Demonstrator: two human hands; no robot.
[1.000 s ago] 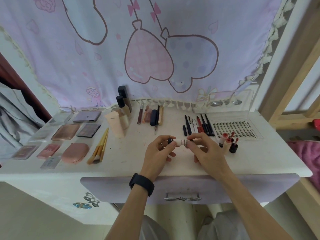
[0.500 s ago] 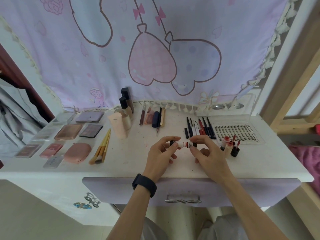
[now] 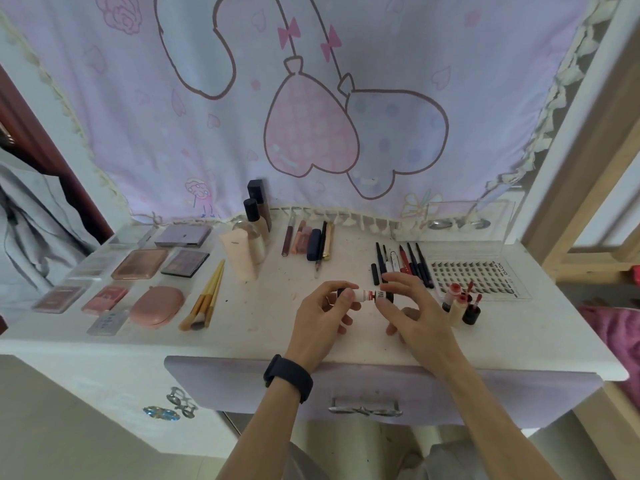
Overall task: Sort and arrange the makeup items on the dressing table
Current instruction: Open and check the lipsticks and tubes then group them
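A small lip tube (image 3: 367,295), white with a red band and black ends, is held level just above the white dressing table (image 3: 263,327). My left hand (image 3: 320,311) pinches its left end between thumb and forefinger. My right hand (image 3: 410,306) pinches its right, black end, the other fingers spread. Three small red lip glosses (image 3: 460,303) stand just right of my right hand. A row of dark pens and liners (image 3: 401,263) lies behind my hands.
Palettes and compacts (image 3: 138,265) lie at the left, with brushes (image 3: 206,296) beside them. Foundation bottles (image 3: 254,233) stand at the back, lipsticks (image 3: 308,239) to their right. A lash tray (image 3: 474,277) lies at the right. A cloth hangs behind; a drawer handle (image 3: 363,408) is below.
The camera has tilted down slightly. Both hands stay on the tube; the right hand has opened its fingers wider and shifted along the black end.
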